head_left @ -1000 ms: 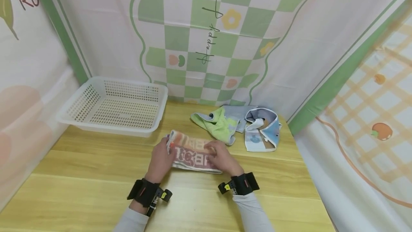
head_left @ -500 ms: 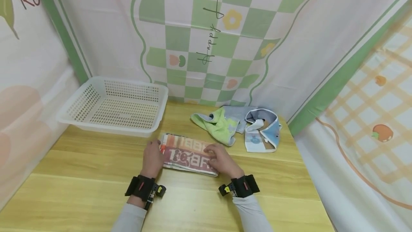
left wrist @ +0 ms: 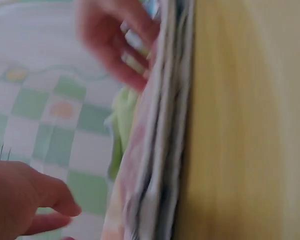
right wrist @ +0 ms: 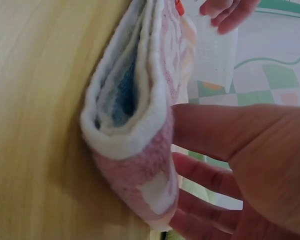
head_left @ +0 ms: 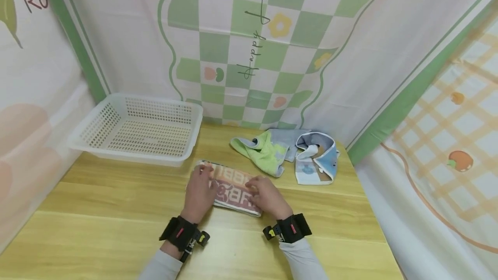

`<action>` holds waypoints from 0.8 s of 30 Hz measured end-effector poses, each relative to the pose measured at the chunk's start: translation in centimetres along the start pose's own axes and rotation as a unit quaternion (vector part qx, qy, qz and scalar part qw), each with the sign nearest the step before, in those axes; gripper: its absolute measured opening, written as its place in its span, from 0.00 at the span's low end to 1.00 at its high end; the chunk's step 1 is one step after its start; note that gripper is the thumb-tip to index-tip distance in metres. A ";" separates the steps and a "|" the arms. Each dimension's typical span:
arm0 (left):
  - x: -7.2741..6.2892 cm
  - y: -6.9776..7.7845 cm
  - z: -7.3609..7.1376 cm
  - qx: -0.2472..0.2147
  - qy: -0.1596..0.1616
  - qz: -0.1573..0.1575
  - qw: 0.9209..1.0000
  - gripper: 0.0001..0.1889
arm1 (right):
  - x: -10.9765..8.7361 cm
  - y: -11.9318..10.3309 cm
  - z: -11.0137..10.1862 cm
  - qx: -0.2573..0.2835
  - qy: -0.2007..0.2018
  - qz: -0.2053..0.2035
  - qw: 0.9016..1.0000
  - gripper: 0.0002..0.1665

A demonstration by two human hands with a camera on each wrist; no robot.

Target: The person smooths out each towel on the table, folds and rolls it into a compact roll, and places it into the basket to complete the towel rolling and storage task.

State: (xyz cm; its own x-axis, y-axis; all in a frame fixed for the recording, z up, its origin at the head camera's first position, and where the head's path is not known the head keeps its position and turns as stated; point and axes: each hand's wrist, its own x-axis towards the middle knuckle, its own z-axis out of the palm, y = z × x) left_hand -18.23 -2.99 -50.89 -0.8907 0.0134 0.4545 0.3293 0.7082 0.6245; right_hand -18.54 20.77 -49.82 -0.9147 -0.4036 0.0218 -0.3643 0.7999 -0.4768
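A folded towel [head_left: 232, 189] with an orange and maroon lettered face lies on the table, its stacked white edges [left wrist: 162, 115] showing in the left wrist view. Over its left end is my left hand [head_left: 199, 195]; in the left wrist view that hand's relaxed fingers [left wrist: 55, 192] stand a little off the cloth. My right hand [head_left: 270, 198] rests on the right end, where thumb and fairly straight fingers [right wrist: 205, 175] touch the upper face in the right wrist view. There the folded end [right wrist: 122, 142] curves round, with a blue layer inside.
A white perforated plastic basket [head_left: 142, 157] stands at the back left of the wooden table [head_left: 116, 211]. Behind the towel lies a crumpled green and grey cloth [head_left: 268, 152], and beside it a blue, white and brown cloth [head_left: 328, 159]. Patterned curtains [head_left: 249, 55] enclose the table.
My left hand moved left off the towel's end, then back right over it. The towel has slid slightly left and lies flatter, its right end tilted nearer. The right hand has barely moved.
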 end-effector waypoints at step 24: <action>7.3 -2.6 3.6 -0.009 -0.296 0.135 0.945 0.26 | -1.1 -1.6 0.1 -0.185 -0.011 -0.041 0.982 0.12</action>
State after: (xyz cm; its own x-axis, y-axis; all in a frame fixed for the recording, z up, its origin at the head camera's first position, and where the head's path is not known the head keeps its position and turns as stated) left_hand -26.72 -2.23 -51.50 -0.7907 0.5892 0.1665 0.5705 0.6104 0.5495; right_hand -16.91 19.93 -49.15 -0.8767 -0.4802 0.0269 -0.4797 0.8689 -0.1220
